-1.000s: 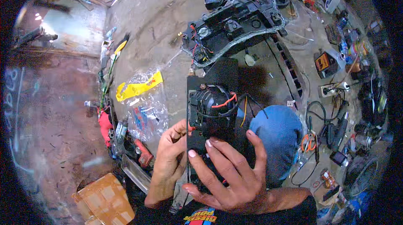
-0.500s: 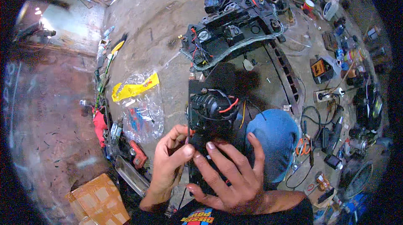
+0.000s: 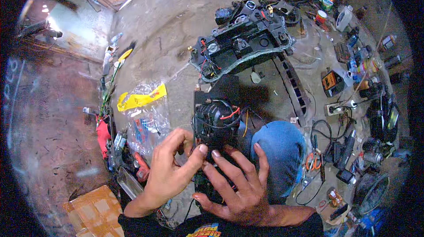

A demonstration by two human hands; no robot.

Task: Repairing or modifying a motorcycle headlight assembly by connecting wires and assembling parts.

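Observation:
A black assembly point(image 3: 216, 120) with a round housing on a plate and red, black and yellow wires stands upright before me, by my blue-jeaned knee point(image 3: 277, 153). My left hand point(image 3: 172, 173) is at its lower left edge, fingers curled and thumb pressed to the plate; what is between them is hidden. My right hand point(image 3: 234, 193) lies over the lower part of the assembly with its fingers spread, fingertips touching it, beside my left thumb.
Beyond lie a larger black housing point(image 3: 243, 45) with wires and a long slotted strip point(image 3: 293, 91). At left are a plastic bag point(image 3: 145, 126), yellow piece point(image 3: 141, 96), red tool point(image 3: 141, 170) and cardboard point(image 3: 90, 210); at right, cables, scissors point(image 3: 312, 161), power strip point(image 3: 338, 108) and scattered tools.
My left hand has shifted left, its wrist lower and its thumb moved toward my right fingers. My right hand has shifted slightly left along with the assembly in view; the whole scene has shifted slightly.

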